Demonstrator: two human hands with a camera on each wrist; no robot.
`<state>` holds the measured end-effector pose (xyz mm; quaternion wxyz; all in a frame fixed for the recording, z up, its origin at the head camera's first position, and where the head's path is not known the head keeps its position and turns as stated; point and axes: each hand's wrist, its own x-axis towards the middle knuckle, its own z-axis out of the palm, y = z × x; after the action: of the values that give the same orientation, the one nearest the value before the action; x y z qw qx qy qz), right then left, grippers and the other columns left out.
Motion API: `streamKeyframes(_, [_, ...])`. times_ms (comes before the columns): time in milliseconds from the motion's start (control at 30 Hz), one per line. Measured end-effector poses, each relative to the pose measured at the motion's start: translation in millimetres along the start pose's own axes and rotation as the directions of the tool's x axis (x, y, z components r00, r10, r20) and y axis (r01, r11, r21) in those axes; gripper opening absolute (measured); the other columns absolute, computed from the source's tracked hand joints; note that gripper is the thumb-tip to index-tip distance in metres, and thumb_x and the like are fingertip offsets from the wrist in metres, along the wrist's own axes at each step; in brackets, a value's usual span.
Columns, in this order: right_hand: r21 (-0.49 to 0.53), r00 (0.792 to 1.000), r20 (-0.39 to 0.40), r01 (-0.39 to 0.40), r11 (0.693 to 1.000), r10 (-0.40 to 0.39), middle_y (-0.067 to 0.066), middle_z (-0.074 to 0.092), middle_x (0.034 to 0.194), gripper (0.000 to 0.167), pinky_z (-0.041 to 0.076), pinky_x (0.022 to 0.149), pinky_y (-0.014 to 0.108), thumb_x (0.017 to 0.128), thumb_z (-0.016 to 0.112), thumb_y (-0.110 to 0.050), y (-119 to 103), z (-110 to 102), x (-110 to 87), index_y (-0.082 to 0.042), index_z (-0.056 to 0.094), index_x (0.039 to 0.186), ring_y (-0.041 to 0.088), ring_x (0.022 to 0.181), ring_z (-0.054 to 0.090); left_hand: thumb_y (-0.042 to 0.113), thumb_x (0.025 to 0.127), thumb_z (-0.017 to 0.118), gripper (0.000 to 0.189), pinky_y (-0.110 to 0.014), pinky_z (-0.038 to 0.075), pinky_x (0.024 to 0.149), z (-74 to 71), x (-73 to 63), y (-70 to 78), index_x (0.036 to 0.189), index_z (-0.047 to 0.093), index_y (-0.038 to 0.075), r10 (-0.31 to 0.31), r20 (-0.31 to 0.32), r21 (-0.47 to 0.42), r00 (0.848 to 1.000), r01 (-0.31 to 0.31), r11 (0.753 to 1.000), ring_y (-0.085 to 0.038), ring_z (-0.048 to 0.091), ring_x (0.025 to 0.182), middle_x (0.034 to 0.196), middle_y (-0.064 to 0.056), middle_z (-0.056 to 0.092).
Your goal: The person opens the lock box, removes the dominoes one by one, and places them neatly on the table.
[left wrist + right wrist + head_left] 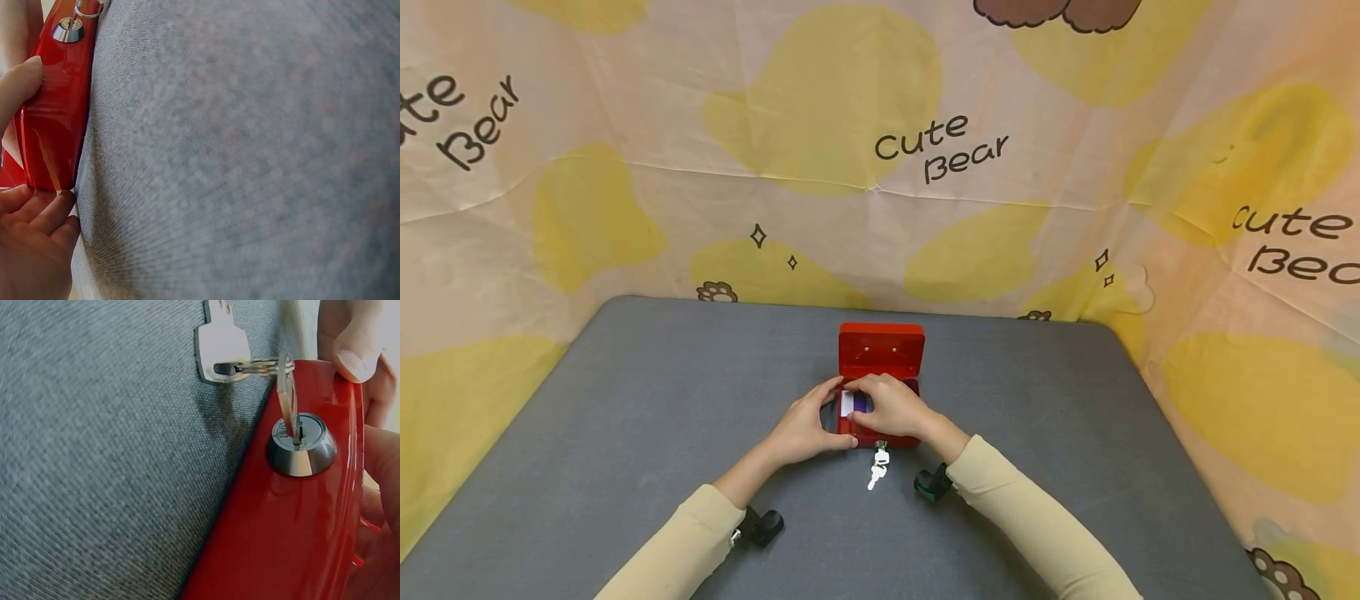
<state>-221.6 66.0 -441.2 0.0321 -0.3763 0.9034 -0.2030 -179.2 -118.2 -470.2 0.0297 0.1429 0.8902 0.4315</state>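
A small red cash box (pixel 880 350) stands on the table with its lid raised. My left hand (pixel 803 427) holds the box at its left side, with the thumb at the front edge and the other fingers along the side wall. Reaching over the opening, my right hand (pixel 891 407) has its thumb and forefinger at opposite edges of a flat white and purple card (pixel 847 403) inside the box. The palm hides part of the card. One key (pixel 289 403) is in the front lock (pixel 303 450); another key (pixel 222 347) hangs from it by a ring.
The grey table (pixel 700 358) extends around the box on every side. Behind it hangs a yellow and cream printed cloth (pixel 820 108). Black wrist devices are strapped at the left wrist (pixel 762 527) and right wrist (pixel 932 483).
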Motion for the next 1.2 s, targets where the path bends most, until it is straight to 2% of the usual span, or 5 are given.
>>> streamKeyframes(433, [-0.001, 1.000, 0.020, -0.006, 1.000, 0.006, 0.005, 0.062, 0.118, 0.039, 0.042, 0.098, 0.041, 0.084, 0.066, -0.025, -3.0, -0.8, -1.5, -0.010, 0.061, 0.119, 0.022, 0.110, 0.055, 0.032, 0.064, 0.082, 0.091, -0.048, 0.040, 0.098, -0.1, 1.2, -0.5, 0.139, 0.036, 0.009, 0.010, -0.007, 0.015, 1.000, -0.010, 1.000, -0.027, 0.051, 0.119, 0.136, -0.015, 0.046])
streamKeyframes(700, [-0.020, 1.000, 0.009, -0.005, 1.000, 0.005, 0.004, 0.061, 0.120, 0.042, 0.041, 0.099, 0.042, 0.083, 0.066, -0.028, -2.5, 0.8, -0.9, -0.011, 0.060, 0.121, 0.022, 0.112, 0.054, 0.031, 0.064, 0.083, 0.092, -0.047, 0.040, 0.098, 0.3, 1.1, -0.3, 0.140, 0.036, 0.009, 0.001, -0.008, 0.013, 1.000, -0.001, 1.000, -0.027, 0.051, 0.120, 0.137, -0.014, 0.045])
streamKeyframes(1200, [-0.141, 1.000, 0.005, -0.019, 0.990, 0.020, 0.003, 0.060, 0.120, 0.048, 0.046, 0.089, 0.039, 0.080, 0.067, -0.034, -4.3, 7.6, 0.8, -0.014, 0.060, 0.123, 0.021, 0.106, 0.054, 0.030, 0.064, 0.082, 0.091, -0.046, 0.040, 0.099, -0.1, 1.0, 1.3, 0.140, 0.036, 0.009, 0.015, -0.008, 0.009, 1.000, -0.014, 1.000, -0.026, 0.052, 0.119, 0.137, -0.014, 0.046])
